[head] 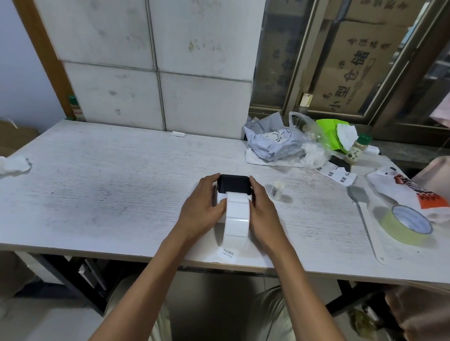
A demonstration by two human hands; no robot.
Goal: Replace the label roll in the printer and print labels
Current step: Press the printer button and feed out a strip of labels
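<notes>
A small label printer (pixel 233 184) with a black lid and a white body stands on the white table (pixel 103 181), near its front edge. A white strip of blank labels (pixel 236 219) runs out of its slot and curves down toward me, ending in a label printed "welcome" (pixel 228 254). My left hand (pixel 203 208) grips the printer's left side, with the thumb against the strip. My right hand (pixel 262 210) holds the printer's right side. A small, nearly used-up label roll (pixel 277 190) stands upright just right of the printer.
A roll of pale tape (pixel 405 226) and a long white spatula (pixel 367 223) lie at the right. Printed labels (pixel 337 174), a spice jar (pixel 357 149), plastic bags (pixel 276 141) and a snack packet (pixel 409 194) crowd the back right. Crumpled tissue (pixel 11 165) sits far left.
</notes>
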